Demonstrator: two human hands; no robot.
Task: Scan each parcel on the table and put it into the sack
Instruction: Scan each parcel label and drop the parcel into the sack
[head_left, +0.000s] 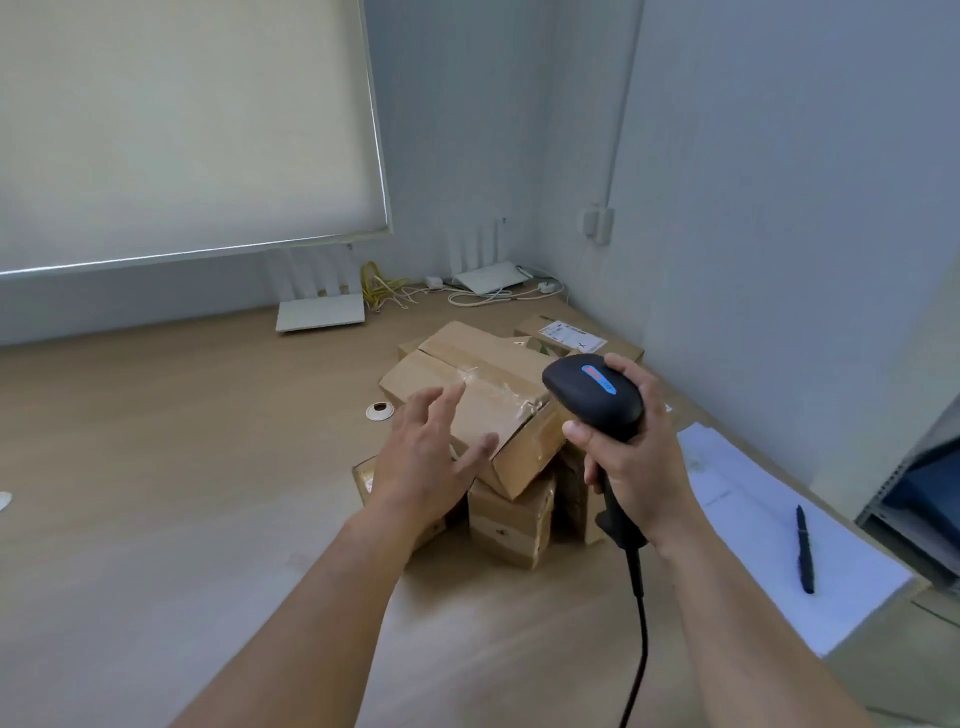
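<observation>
Several brown cardboard parcels lie heaped on the wooden table (182, 467). The top parcel (498, 384) is taped and tilted across smaller boxes, one of them (511, 519) just below it. A labelled parcel (571, 332) lies behind against the wall. My left hand (431, 452) hovers over the near left end of the top parcel, fingers spread and straight, holding nothing. My right hand (634, 457) grips the handle of a black barcode scanner (592, 389), whose head points down at the pile. Its cable (639, 649) hangs toward me. No sack is in view.
White paper sheets (779, 545) with a black pen (804, 551) lie at the right table edge. Two white routers (319, 312) (488, 278) and loose cables stand along the back wall. A round cable grommet (379, 411) sits left of the pile.
</observation>
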